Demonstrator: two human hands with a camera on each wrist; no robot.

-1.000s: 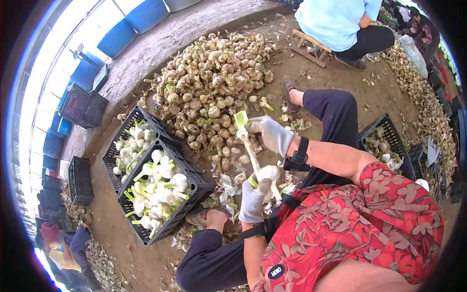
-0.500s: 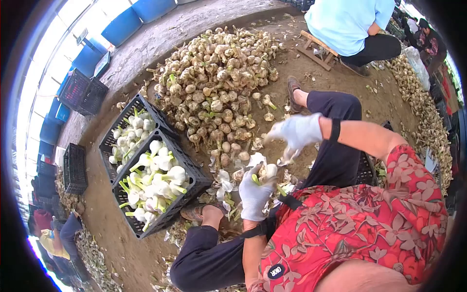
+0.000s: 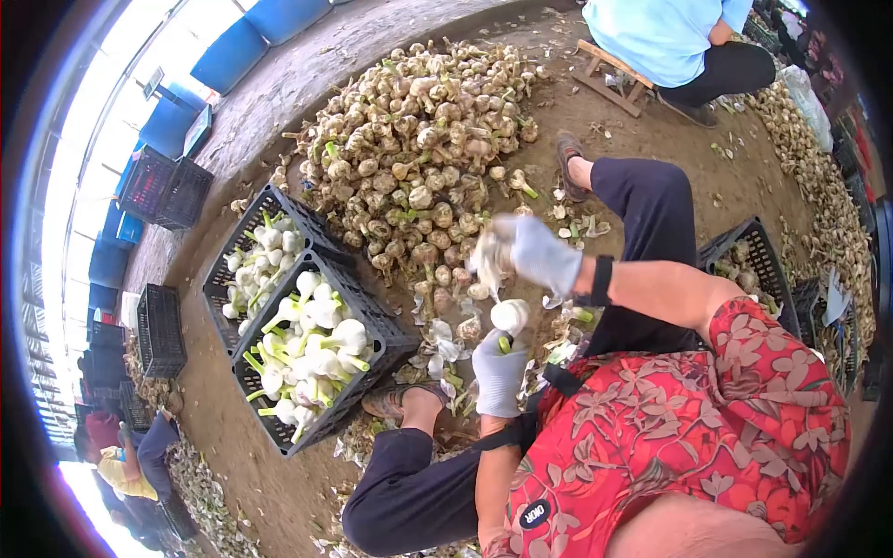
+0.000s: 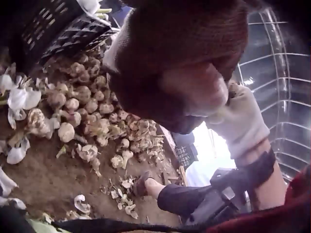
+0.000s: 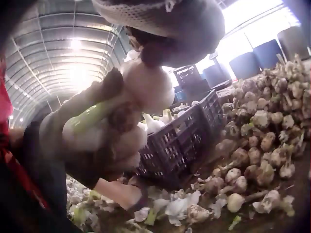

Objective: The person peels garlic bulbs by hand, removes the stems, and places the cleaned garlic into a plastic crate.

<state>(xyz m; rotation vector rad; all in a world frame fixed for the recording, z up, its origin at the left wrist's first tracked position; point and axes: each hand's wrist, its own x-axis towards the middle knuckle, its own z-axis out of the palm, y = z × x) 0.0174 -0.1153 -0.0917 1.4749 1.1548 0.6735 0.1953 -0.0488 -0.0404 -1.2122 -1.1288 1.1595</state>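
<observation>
My gloved left hand (image 3: 499, 377) grips a garlic bulb (image 3: 510, 316) by its stem, the white peeled head facing up and away. In the right wrist view a green stem (image 5: 90, 116) shows along the left hand's fingers. Just above the bulb, my gloved right hand (image 3: 542, 253) is blurred by motion and pinches a pale strip of garlic skin (image 3: 487, 262). Seen from the right wrist, its fingertips are right at the top of the bulb. The left glove fills the upper part of the left wrist view, dark and close.
A large heap of unpeeled garlic (image 3: 419, 139) lies ahead. To the left stand two black crates, the nearer crate (image 3: 377, 346) filled with white peeled garlic. Loose skins (image 3: 446, 342) litter the ground between my feet. Another crate (image 3: 779, 270) stands at right; a person in light blue (image 3: 651, 46) sits beyond.
The right hand was at the bulb's long stem, swung away to the right, and is now back over the bulb. The left hand keeps its hold; the bulb looks whiter and now faces up.
</observation>
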